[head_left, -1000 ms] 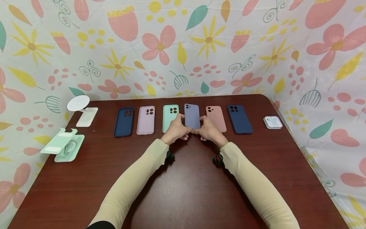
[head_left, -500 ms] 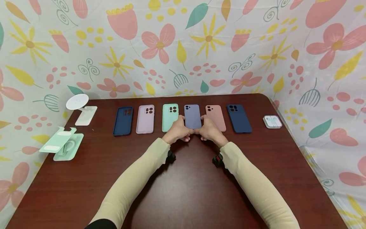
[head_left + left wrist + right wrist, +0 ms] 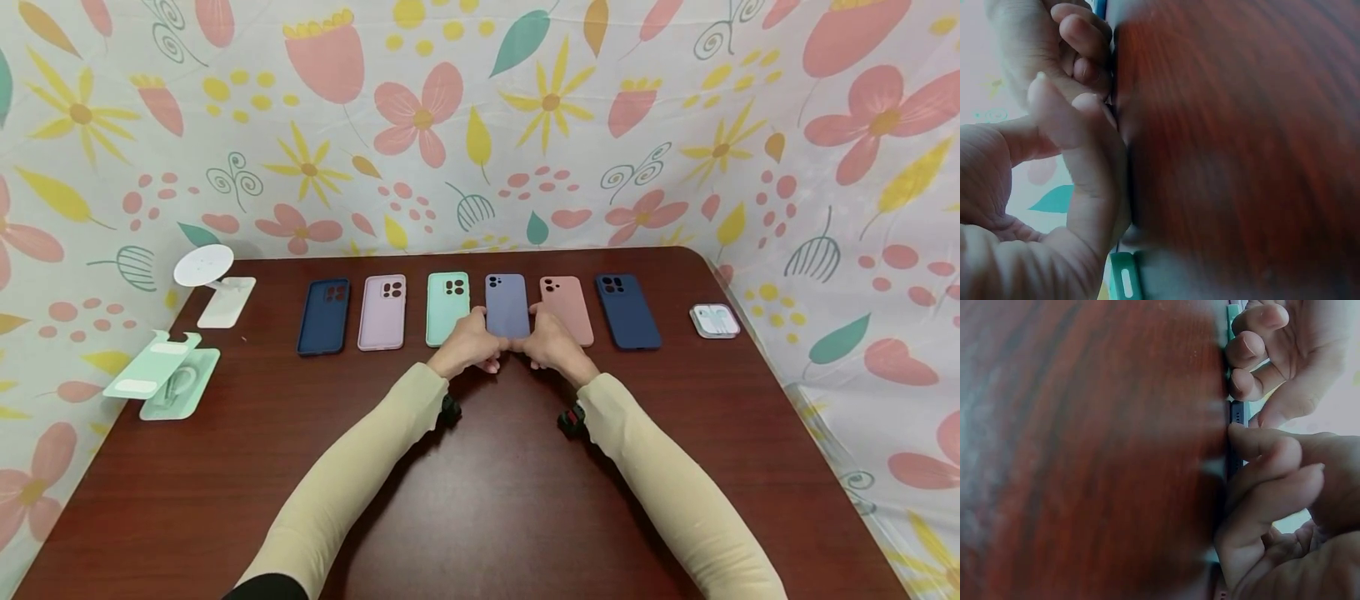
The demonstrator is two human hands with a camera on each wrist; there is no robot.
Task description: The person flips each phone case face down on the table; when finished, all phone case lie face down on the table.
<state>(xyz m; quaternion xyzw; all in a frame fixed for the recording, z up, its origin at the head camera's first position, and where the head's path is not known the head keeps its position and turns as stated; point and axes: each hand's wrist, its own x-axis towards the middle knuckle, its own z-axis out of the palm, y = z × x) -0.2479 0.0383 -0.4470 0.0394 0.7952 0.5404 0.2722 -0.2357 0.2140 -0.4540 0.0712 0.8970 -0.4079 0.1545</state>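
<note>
A lavender-blue phone case (image 3: 507,302) lies flat, camera holes at the far end, in the middle of a row of cases. My left hand (image 3: 471,343) holds its near left corner, and my right hand (image 3: 551,340) holds the near right one. The thumbs meet at the case's near edge while the index fingers lie along its sides. A stretch of that edge, with small holes, shows in the right wrist view as the case's end (image 3: 1239,412). The remaining fingers curl low beside the tabletop. Just left is a mint case (image 3: 447,302); a pink case (image 3: 573,310) sits right, partly behind my hand.
Farther left lie a lilac case (image 3: 382,315) and a navy case (image 3: 323,321). Another navy case (image 3: 628,312) ends the row at right, with boxed earphones (image 3: 714,321) beyond. A white stand (image 3: 227,302) and a mint folding stand (image 3: 168,371) occupy the table's left side.
Both hands stay at the lavender-blue case's near corners. The left hand has shifted very slightly right and nearer, so the two thumbs now meet. The other things stay in place.
</note>
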